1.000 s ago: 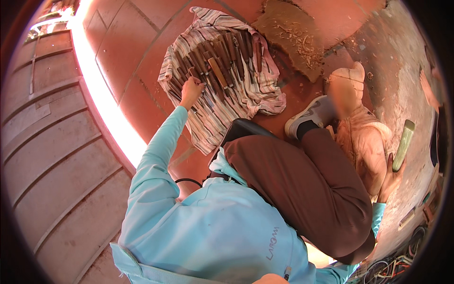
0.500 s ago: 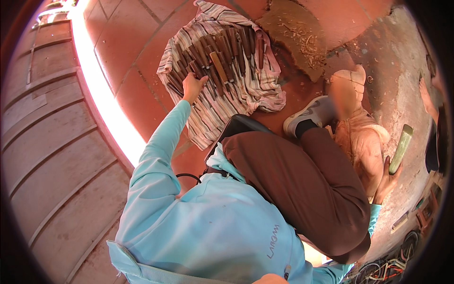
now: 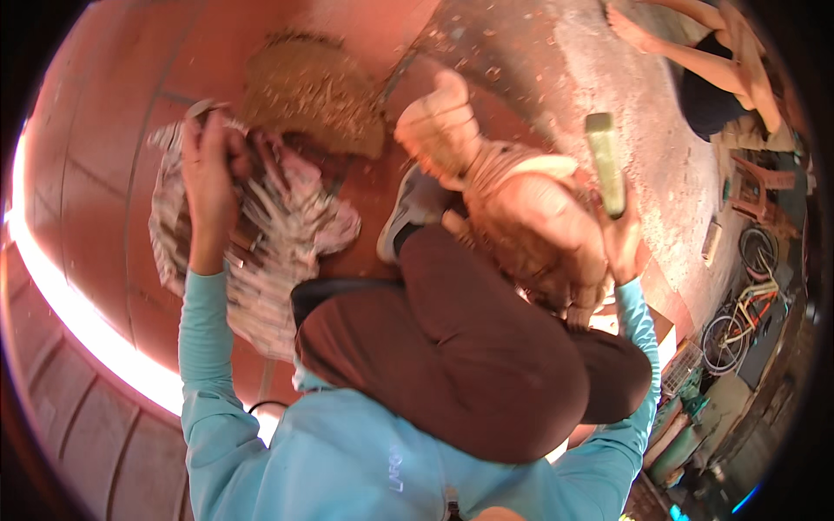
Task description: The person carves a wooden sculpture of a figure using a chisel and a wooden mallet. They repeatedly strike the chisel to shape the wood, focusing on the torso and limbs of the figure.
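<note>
My left hand (image 3: 213, 174) is raised over the striped cloth (image 3: 261, 304), blurred by motion. Its fingers are curled round what looks like a chisel, whose rounded greyish end (image 3: 206, 108) shows above the fingertips. On the cloth lie several carving tools with brown handles (image 3: 271, 165), partly hidden by that hand. My right hand (image 3: 620, 243) grips the lower end of a green, block-shaped mallet (image 3: 605, 161), held upright. Between the mallet and my bent legs rests a carved wooden figure (image 3: 543, 204) of pale wood, just left of my right hand.
A brown mat (image 3: 313, 95) with wood shavings lies beyond the cloth on red tiles. My shoe (image 3: 417, 204) is beside the carving. Another person's bare leg (image 3: 686, 61) shows at the far right. Bicycles (image 3: 730, 334) and a reddish stool (image 3: 760, 187) stand along the right.
The view has swung right. My left hand has lifted off the tools on the cloth, apparently with a chisel. My right hand still holds the green mallet, now beside the carving.
</note>
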Motion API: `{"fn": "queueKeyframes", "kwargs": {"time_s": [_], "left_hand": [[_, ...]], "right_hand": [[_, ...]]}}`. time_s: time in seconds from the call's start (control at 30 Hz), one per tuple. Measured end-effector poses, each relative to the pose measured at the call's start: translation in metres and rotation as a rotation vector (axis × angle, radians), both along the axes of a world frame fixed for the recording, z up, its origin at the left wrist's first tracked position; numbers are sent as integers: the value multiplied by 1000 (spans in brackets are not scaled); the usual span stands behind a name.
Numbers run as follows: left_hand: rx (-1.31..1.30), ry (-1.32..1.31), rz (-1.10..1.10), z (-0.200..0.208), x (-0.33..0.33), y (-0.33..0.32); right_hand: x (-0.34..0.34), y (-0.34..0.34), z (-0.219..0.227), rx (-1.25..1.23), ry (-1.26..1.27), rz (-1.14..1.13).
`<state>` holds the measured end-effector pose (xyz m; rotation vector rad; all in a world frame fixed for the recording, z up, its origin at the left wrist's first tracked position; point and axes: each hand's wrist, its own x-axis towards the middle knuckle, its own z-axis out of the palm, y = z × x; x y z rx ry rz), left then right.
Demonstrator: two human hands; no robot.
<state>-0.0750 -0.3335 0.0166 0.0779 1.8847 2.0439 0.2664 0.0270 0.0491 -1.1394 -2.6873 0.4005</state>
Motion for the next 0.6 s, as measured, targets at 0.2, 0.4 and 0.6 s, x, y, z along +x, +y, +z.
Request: {"fn": "queueKeyframes", "kwargs": {"time_s": [0.2, 0.4, 0.6], "left_hand": [[382, 140, -660, 36, 49, 212], [346, -40, -1060, -5, 73, 311], [239, 280, -1037, -37, 103, 337]], "right_hand": [[5, 7, 3, -51, 14, -54], [-13, 39, 19, -177, 19, -179], [-25, 52, 24, -225, 22, -310]]}}
